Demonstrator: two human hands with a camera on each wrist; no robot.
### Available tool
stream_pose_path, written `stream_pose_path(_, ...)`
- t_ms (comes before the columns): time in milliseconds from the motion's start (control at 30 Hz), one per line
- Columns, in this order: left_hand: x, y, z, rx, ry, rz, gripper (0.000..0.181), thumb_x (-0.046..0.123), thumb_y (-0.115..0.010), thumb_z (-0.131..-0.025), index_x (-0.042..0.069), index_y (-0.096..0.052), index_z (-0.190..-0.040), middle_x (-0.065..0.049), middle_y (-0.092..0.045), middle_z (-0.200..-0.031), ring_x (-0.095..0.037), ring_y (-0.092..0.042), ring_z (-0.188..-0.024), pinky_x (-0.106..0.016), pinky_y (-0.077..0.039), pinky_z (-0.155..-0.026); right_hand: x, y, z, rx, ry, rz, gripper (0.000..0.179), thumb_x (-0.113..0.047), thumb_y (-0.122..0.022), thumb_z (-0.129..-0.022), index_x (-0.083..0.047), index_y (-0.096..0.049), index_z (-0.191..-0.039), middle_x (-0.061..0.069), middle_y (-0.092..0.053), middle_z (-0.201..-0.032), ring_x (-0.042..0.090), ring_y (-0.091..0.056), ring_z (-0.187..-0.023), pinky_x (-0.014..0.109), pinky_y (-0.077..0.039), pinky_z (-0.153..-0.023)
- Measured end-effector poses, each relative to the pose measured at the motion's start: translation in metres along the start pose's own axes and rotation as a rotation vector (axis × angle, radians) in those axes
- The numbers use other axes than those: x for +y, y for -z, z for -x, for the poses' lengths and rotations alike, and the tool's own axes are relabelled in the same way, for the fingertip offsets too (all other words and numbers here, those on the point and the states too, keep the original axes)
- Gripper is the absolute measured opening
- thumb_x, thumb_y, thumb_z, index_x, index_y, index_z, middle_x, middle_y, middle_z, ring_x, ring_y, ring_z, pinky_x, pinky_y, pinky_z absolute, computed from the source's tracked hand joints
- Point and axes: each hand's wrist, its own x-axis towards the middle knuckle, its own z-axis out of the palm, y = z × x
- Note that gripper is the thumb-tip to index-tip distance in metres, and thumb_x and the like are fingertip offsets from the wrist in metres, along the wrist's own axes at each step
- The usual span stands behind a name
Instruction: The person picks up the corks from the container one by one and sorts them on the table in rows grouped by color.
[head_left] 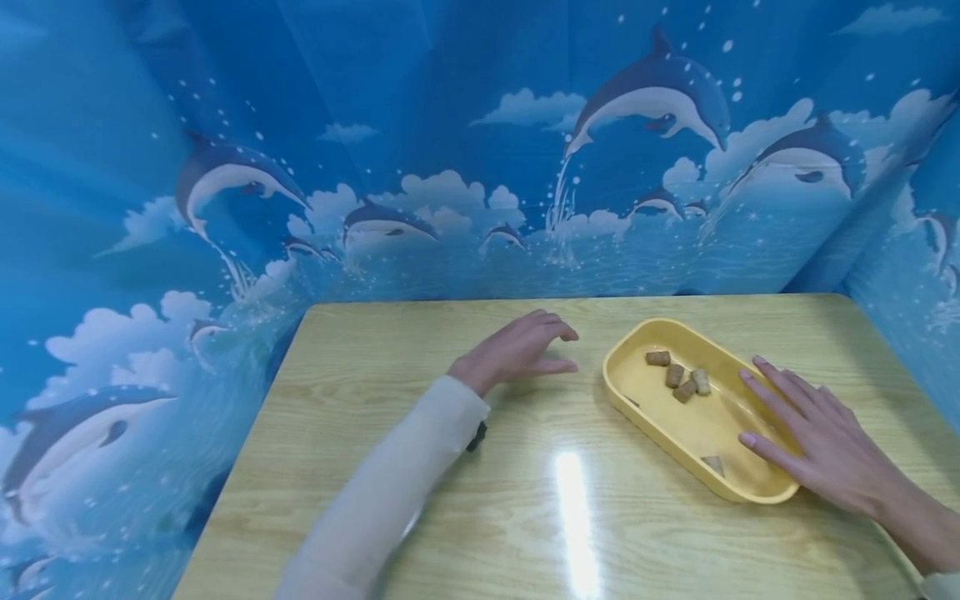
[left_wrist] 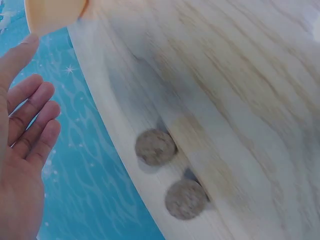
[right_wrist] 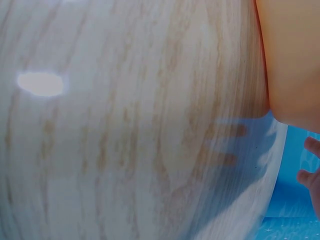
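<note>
A yellow oblong tray (head_left: 678,450) stands on the table, with several brown corks (head_left: 674,376) lying loose inside it. My right hand (head_left: 821,433) spreads over the tray's near right end, its fingers straight and across the rim. To the left of the tray, my left hand (head_left: 517,350) hovers over the table with thumb and fingers apart and nothing between them. In the left wrist view, two round cork-like pieces (left_wrist: 156,147) rest near the table edge, and the left hand's fingers (left_wrist: 37,107) appear relaxed. Only fingertips (right_wrist: 312,145) of the right hand show in the right wrist view.
The light wooden table (head_left: 360,400) fills the lower part of the head view. A blue curtain (head_left: 450,125) printed with dolphins rises behind the table and along both sides. A bright light reflection lies across the tabletop in front.
</note>
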Motion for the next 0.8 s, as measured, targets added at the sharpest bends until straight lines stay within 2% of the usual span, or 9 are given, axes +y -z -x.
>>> stream_pose_path(500, 0.025, 0.005, -0.020, -0.010, -0.063, -0.019, 0.055, 0.048, -0.068, -0.107, 0.014, -0.065, -0.150, -0.002, -0.064, -0.154, -0.021, -0.052, -0.150, -0.040, -0.041, -0.130, 0.001, -0.001, 0.001, 0.010, 0.005, 0.004, 0.093, -0.036, -0.074, -0.102, -0.023, -0.019, -0.176, 0.003, -0.006, -0.185, 0.054, -0.021, -0.163, 0.075, 0.010, -0.131)
stream_pose_path(800, 0.037, 0.000, -0.032, -0.031, -0.084, -0.011, 0.054, 0.048, -0.069, -0.107, 0.015, -0.065, -0.150, 0.001, -0.065, -0.152, -0.019, -0.052, -0.150, -0.037, -0.038, -0.131, 0.000, -0.001, 0.001, 0.003, -0.005, 0.004, 0.093, -0.036, -0.073, -0.103, -0.023, -0.018, -0.176, 0.003, -0.006, -0.185, 0.052, -0.019, -0.164, 0.074, 0.011, -0.131)
